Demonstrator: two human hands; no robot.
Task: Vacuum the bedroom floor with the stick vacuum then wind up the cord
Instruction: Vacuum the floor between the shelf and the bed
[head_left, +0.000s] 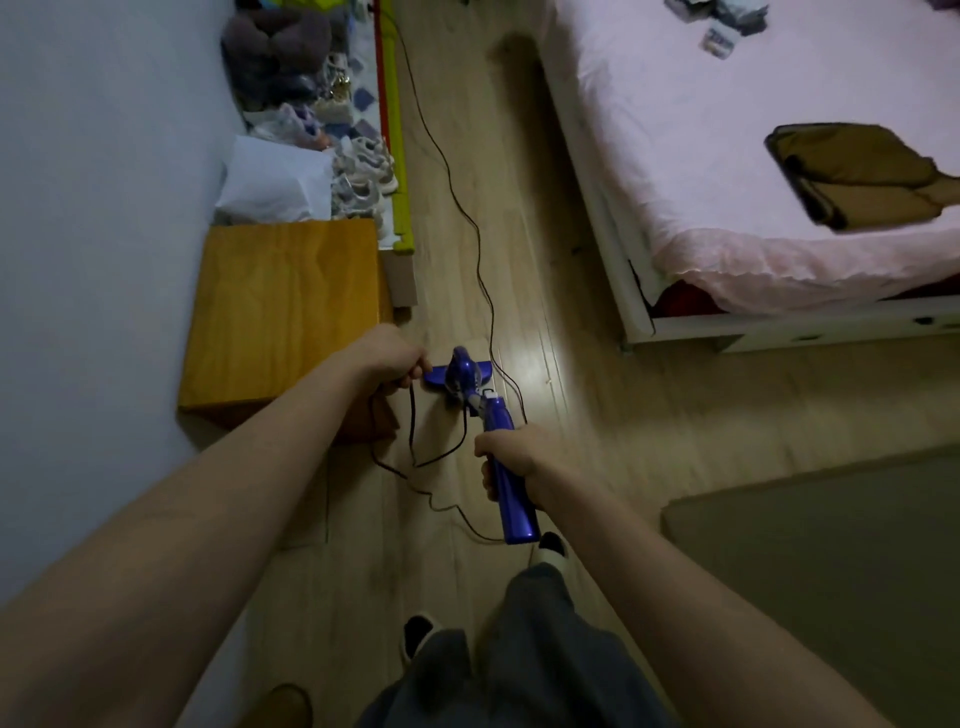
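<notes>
vacuum: one blue stick vacuum (506, 467), gripped round the handle by the right hand (511, 457), fingers wrapped tight on it

long axis: handle end is pointed back toward the body, head (457, 371) is set on the floor (597, 415) ahead of the right hand and a bit to its left, so the stick is slanted forward-left

cord: one dark cord (457, 208); a slack loop of it is pinched in the left hand (395, 358) and hangs below that hand, then trails across the floor to the handle's rear end. The rest is run forward past the head, far up the floor

left hand state: curled on the cord, held just left of the head, not touching it as far as can be told

nearer hand: left hand is closer to the head, right hand is further back on the stick

step, guessed: floor pass probably underway, cord kept lifted out of the head's path; winding not started

nearby: one wooden box (280, 312) just left of the left hand, one bed (753, 156) ahead-right of the right hand, one mat (831, 571) to its right

watch out: cord lies close beside the head's right edge and could be run over
</notes>
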